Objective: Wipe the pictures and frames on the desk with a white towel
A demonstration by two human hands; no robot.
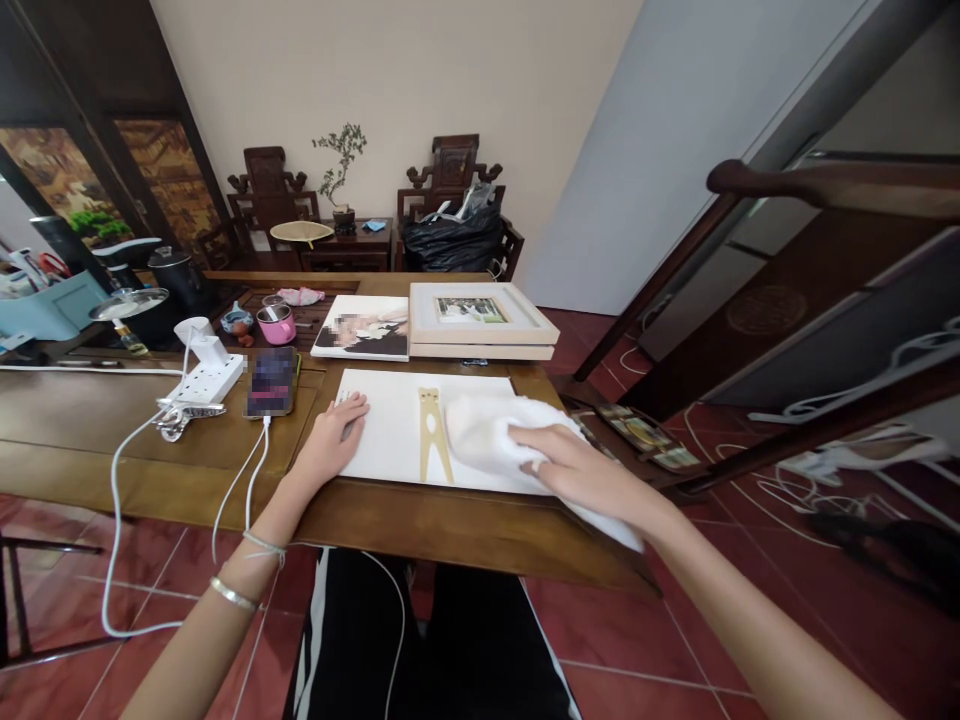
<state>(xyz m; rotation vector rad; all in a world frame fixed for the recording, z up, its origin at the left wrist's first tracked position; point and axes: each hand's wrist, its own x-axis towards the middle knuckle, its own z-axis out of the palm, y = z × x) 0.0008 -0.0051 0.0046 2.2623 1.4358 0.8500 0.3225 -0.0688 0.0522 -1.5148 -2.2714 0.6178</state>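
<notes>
A white flat panel (386,430) lies on the wooden table near its front edge. On it is a pale yellow, long-legged shape (430,425) with a small animal-like head. My left hand (337,435) rests flat on the panel's left edge, fingers stretched out. My right hand (562,460) is closed on a white cloth (487,430), bunched over the right part of the panel. One end of the cloth hangs past the table edge. The cloth hides much of the panel's right side, and slight blur softens it.
Behind the panel lie a photo print (364,328) and stacked pale wooden frames (484,320). To the left are a charging phone (271,383), a white power strip (214,380), a pink cup (277,324) and a blue bin (56,310). A wooden chair (765,310) stands right; cables trail below.
</notes>
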